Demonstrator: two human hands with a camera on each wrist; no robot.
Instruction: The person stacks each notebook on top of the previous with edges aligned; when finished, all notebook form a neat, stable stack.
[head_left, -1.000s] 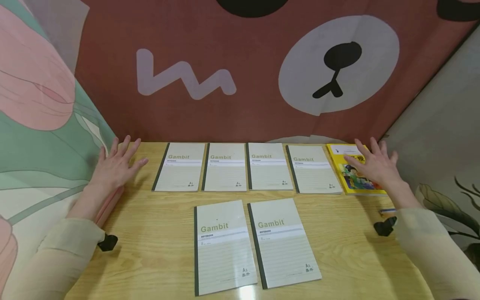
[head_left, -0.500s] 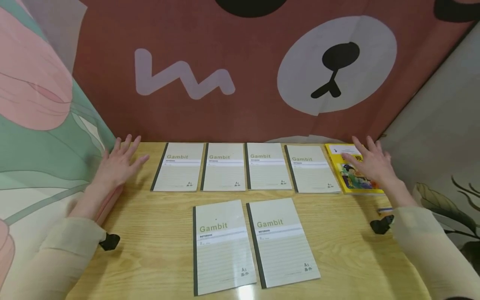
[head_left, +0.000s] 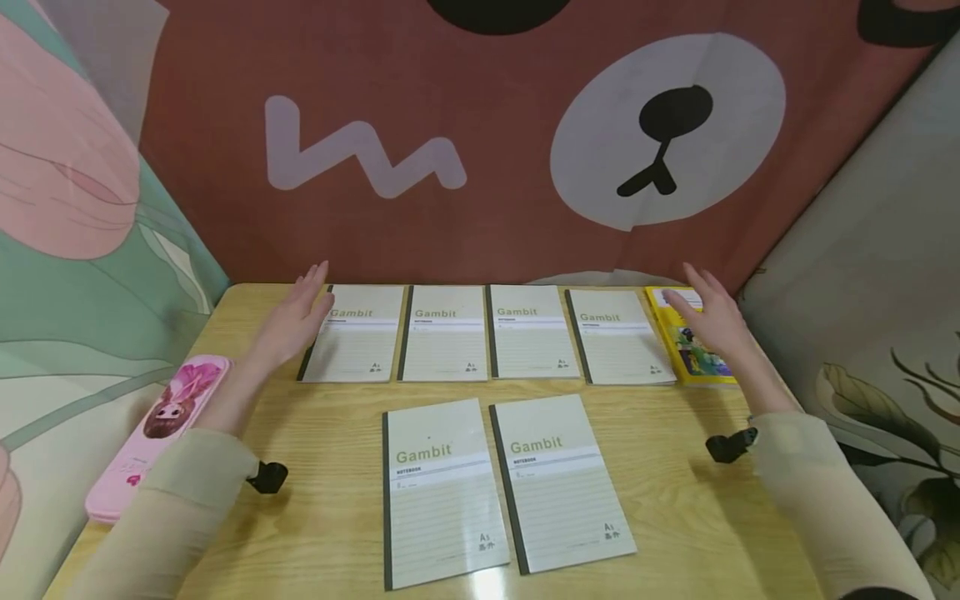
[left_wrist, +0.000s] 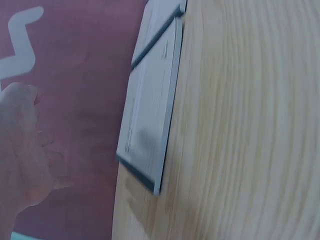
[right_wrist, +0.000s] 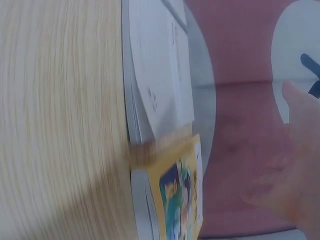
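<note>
Both hands hover with straight, relaxed fingers and grip nothing, one at each end of the row of books along the far edge of the surface. The left hand stands edge-on at the spine side of the leftmost notebook, at or just beside it; whether it touches cannot be told. That notebook's long axis runs from the far edge toward the person, so its dark spine faces the palm. The right hand hangs over the yellow book at the far right corner, which lies the same way, just beside the fourth notebook. Two more notebooks lie nearer the front edge, between the arms. A pink pencil case lies at the left edge.
</note>
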